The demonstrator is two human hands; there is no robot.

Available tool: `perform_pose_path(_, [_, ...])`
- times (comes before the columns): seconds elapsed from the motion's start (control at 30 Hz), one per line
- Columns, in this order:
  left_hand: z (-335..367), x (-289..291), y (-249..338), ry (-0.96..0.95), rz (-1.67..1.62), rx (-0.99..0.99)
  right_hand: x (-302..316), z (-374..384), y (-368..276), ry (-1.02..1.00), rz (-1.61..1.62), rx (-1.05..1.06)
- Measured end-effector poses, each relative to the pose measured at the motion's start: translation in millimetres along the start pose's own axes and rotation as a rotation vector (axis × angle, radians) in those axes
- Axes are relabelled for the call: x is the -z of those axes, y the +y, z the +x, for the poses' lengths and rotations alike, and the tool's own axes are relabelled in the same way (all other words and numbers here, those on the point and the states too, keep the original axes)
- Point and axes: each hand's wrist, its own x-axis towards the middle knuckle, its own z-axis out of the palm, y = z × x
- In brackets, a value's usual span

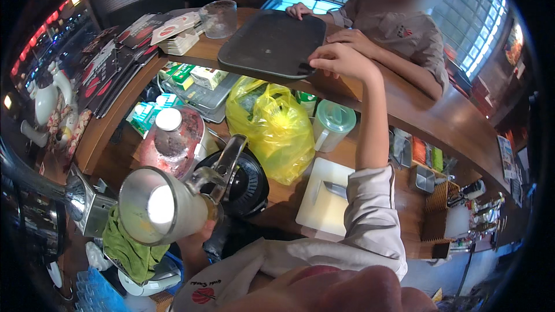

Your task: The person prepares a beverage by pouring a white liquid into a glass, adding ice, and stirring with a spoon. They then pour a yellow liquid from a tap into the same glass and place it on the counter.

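Observation:
A frosted blender jug (191,216) with a clear handle is tipped, its wide mouth toward me. My left hand (202,236) is closed round its lower end, partly hidden by the jug. My right arm stretches across to the raised counter, where my right hand (342,61) has bent fingers closed on the near right edge of a dark serving tray (266,43). The tray lies on the wooden counter. Across from me, a co-worker's one hand (298,10) touches the tray's far edge, and their other hand (351,38) rests beside my fingers.
Below the counter stand a yellow plastic bag (272,133), a lidded pitcher (334,127), a red-tinted container (173,144) and a round black appliance (248,188). A knife (335,189) lies on a white cutting board (315,211). A green cloth (133,248) hangs at lower left.

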Motion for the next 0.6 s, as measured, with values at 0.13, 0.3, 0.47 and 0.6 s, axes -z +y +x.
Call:
perform_pose_path(0.13, [-2,13,3,-0.196,0.375,-0.076,-61,15,41,0.617,-0.310,0.348])
perform_pose_path(0.3, [-13,16,13,-0.205,0.501,-0.024,-71,14,35,0.538,-0.265,0.248])
perform_pose_path(0.47, [-6,5,21,-0.118,0.231,0.108,-72,11,31,0.466,-0.320,0.166])
perform_pose_path(0.6, [-2,3,25,-0.168,0.502,-0.019,-71,14,37,0.491,-0.238,0.145])
